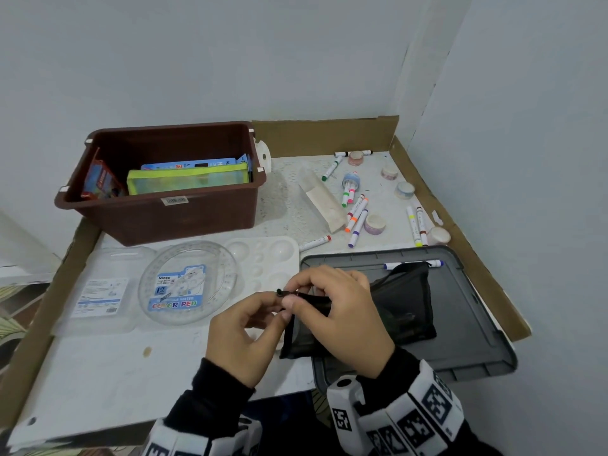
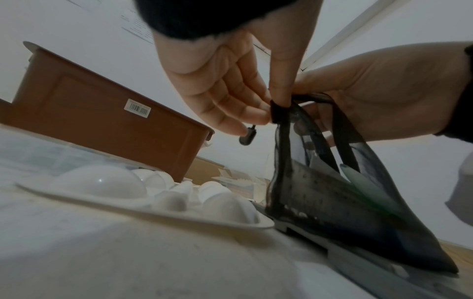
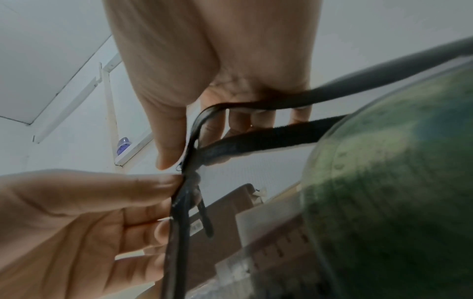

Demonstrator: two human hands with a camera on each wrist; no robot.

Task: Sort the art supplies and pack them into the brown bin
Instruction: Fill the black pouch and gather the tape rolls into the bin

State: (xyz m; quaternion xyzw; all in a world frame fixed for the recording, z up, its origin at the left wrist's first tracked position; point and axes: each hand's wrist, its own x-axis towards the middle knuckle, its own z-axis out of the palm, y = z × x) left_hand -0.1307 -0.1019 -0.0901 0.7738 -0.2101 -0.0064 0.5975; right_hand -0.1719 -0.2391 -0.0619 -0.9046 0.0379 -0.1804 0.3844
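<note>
A black mesh pouch lies on a grey lid, its zipper gaping. My left hand pinches the pouch's left corner between thumb and fingers. The zipper pull dangles just below those fingers. My right hand grips the pouch's top edge next to the left hand. Through the mesh, the right wrist view shows a green transparent ruler piece. The brown bin stands at the back left, holding a yellow-edged pouch and boxes.
Several markers and tape rolls are scattered at the back right. A blue-capped marker lies on the lid. A round clear pen case and a white palette sit before the bin. Cardboard walls edge the table.
</note>
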